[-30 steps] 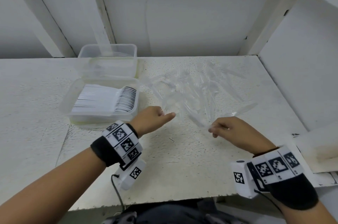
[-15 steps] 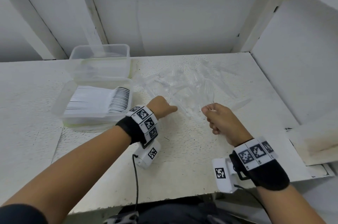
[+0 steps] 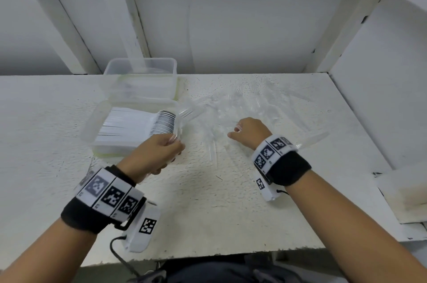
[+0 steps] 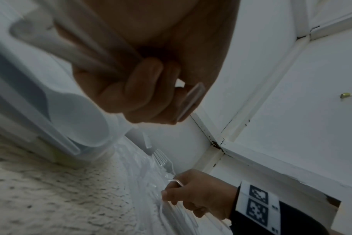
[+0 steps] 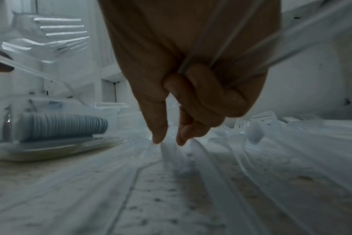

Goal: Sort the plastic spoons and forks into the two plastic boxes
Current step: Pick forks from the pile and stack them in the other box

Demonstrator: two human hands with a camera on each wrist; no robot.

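My left hand [image 3: 171, 144] grips a bunch of clear plastic forks [image 3: 190, 113] beside the right end of the near plastic box [image 3: 91, 125]; their tines show in the right wrist view [image 5: 56, 33]. That box holds a neat stack of white spoons [image 3: 129, 125]. The far box [image 3: 138, 88] stands behind it, its contents blurred. My right hand [image 3: 235, 132] is low over the loose pile of clear cutlery [image 3: 245, 104]. Its back fingers curl round clear handles [image 5: 291, 47] that stick out behind the wrist [image 3: 316, 139]. Thumb and forefinger point down at the pile.
A white wall closes the table [image 3: 208, 213] at the back and another on the right. A low white ledge [image 3: 404, 192] juts in at the right front. The table's front edge runs just before my forearms.
My left hand has pulled back left from the pile to the near box with forks in it. My right hand has moved forward and down into the pile.
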